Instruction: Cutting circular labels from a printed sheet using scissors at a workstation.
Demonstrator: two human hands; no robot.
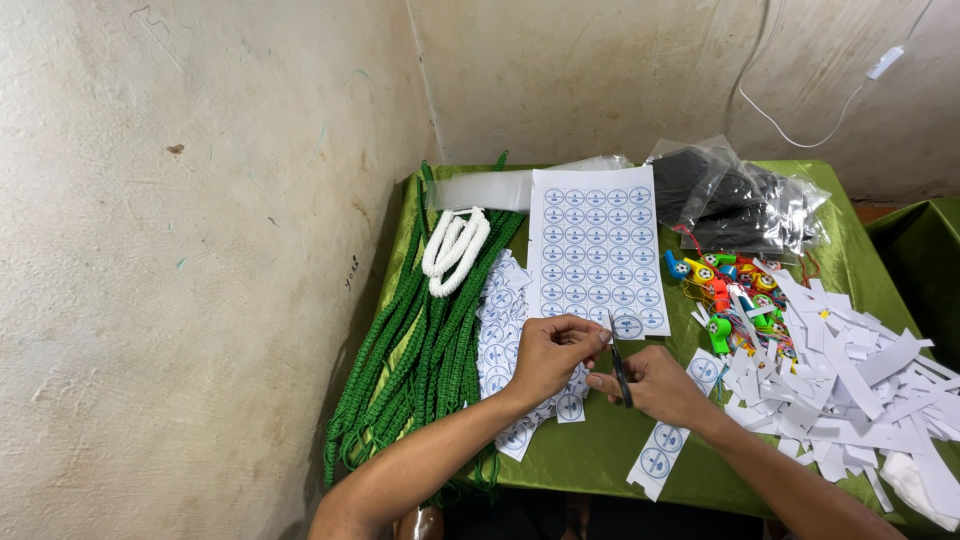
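Note:
My right hand (660, 385) grips a pair of dark scissors (619, 368), blades pointing up toward a white sheet of round blue stickers (596, 250). My left hand (553, 352) pinches the lower edge of that sheet beside the blades. A pile of cut sticker squares (503, 330) lies under and left of my left hand. A cut strip of stickers (662, 452) lies near the table's front edge, below my right wrist.
A green cloth covers the table (850, 262). Green cords (410, 350) and a white cord (455, 250) lie at the left. Colourful plastic whistles (735, 290), white paper scraps (850, 380) and clear bags of dark items (745, 200) fill the right. Walls stand left and behind.

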